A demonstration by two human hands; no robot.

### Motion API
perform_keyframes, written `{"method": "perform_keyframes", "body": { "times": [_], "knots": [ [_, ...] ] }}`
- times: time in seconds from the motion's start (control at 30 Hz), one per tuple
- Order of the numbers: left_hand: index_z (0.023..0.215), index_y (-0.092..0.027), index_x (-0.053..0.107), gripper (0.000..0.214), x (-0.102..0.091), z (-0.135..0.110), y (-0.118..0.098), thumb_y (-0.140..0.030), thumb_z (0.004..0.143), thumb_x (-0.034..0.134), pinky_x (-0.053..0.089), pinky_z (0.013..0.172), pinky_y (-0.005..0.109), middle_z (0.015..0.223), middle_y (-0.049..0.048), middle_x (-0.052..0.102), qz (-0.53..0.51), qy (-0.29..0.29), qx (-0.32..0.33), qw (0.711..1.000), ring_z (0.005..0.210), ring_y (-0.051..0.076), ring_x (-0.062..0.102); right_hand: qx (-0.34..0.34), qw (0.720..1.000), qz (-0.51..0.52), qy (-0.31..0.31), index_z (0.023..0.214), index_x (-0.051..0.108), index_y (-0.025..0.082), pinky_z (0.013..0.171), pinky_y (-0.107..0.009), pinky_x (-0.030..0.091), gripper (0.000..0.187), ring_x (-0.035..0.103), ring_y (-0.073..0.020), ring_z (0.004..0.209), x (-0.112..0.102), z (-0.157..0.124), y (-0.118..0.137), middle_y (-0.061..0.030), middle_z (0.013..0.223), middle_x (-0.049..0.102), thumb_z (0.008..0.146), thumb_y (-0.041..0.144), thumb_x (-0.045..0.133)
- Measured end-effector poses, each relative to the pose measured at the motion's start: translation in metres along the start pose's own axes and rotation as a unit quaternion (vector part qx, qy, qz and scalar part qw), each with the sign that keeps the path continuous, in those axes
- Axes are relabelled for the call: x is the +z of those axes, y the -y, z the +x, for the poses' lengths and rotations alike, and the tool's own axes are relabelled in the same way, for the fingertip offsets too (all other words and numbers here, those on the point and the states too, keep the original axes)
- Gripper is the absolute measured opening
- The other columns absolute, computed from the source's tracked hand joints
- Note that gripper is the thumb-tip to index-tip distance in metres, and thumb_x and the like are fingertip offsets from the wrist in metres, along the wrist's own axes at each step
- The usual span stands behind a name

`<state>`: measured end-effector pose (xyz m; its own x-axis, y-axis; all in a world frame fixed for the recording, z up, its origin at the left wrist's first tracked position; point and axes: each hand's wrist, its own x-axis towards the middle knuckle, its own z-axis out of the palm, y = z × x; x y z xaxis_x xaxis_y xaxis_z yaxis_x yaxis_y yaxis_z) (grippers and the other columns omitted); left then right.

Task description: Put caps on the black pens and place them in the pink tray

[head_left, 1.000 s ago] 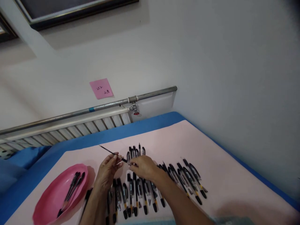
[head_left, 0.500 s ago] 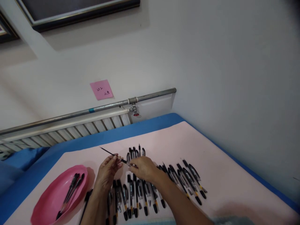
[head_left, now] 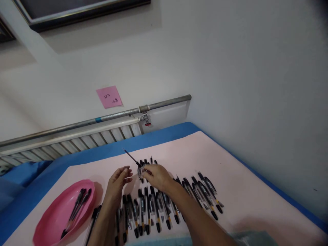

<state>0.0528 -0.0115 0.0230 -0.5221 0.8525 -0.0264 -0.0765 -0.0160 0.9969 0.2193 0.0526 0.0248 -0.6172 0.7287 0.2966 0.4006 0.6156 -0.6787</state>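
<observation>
My right hand (head_left: 158,176) pinches a pen barrel, from which a thin dark refill (head_left: 131,157) sticks out up and to the left. Much of the barrel is hidden by the fingers. My left hand (head_left: 119,179) is raised to the left of it, fingers loosely apart, with nothing visible in it. Behind my right hand lies a small group of black pen parts (head_left: 145,163). A row of clear pen barrels with black ends (head_left: 147,212) and loose caps spreads below both hands, partly covered by my forearms.
A pink oval dish (head_left: 52,213) holding a few black pens (head_left: 77,210) stands on the left. More pens and caps (head_left: 203,193) lie to the right on the pink sheet (head_left: 246,191). Behind the blue table edge (head_left: 176,129) are a radiator (head_left: 102,137) and a pipe (head_left: 164,103).
My left hand has let go of the refill and moved slightly away from it. The pen in my right hand now points more steeply upward, its refill tip farther right.
</observation>
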Motion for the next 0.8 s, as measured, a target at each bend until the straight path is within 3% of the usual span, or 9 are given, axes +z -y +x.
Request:
{"method": "perform_keyframes", "body": {
  "times": [0.17, 0.37, 0.57, 0.8],
  "knots": [
    [0.074, -0.020, 0.067, 0.013, 0.003, 0.004, 0.019, -0.021, 0.062, 0.064, 0.043, 0.070, 0.027, 0.079, 0.0045, 0.067, 0.209, 0.004, 0.052, 0.976, 0.077, 0.018, 0.058, 0.020, 0.999, 0.005, -0.041, 0.074, 0.061, 0.019, 0.056, -0.019, 0.029, 0.018, 0.048, -0.0103, 0.062, -0.003, 0.002, -0.005, 0.0012, 0.069, 0.059, 0.080, 0.028, 0.047],
    [0.069, -0.024, 0.069, 0.022, 0.011, 0.004, 0.033, -0.006, 0.059, 0.059, 0.037, 0.076, 0.028, 0.073, 0.0034, 0.062, 0.341, 0.055, 0.126, 0.930, 0.076, 0.019, 0.055, 0.028, 0.998, 0.012, -0.052, 0.074, 0.061, 0.019, 0.056, -0.019, 0.030, 0.017, 0.049, -0.0103, 0.061, -0.007, 0.002, -0.006, 0.0017, 0.067, 0.059, 0.080, 0.028, 0.047],
    [0.072, -0.023, 0.068, 0.017, 0.012, 0.005, 0.031, -0.014, 0.065, 0.056, 0.034, 0.073, 0.028, 0.072, 0.0048, 0.058, 0.473, 0.084, 0.141, 0.865, 0.076, 0.020, 0.052, 0.034, 0.998, 0.010, -0.048, 0.074, 0.062, 0.019, 0.058, -0.019, 0.032, 0.017, 0.050, -0.0109, 0.064, -0.009, 0.002, -0.006, 0.0005, 0.070, 0.060, 0.080, 0.028, 0.048],
    [0.069, -0.019, 0.065, 0.012, 0.009, 0.006, 0.027, -0.023, 0.070, 0.053, 0.034, 0.071, 0.029, 0.072, 0.0069, 0.057, 0.546, 0.071, 0.096, 0.829, 0.075, 0.021, 0.053, 0.037, 0.998, 0.016, -0.047, 0.073, 0.061, 0.018, 0.057, -0.019, 0.030, 0.016, 0.049, -0.0103, 0.061, -0.008, 0.002, -0.007, 0.0015, 0.065, 0.058, 0.079, 0.027, 0.050]
  ]
}}
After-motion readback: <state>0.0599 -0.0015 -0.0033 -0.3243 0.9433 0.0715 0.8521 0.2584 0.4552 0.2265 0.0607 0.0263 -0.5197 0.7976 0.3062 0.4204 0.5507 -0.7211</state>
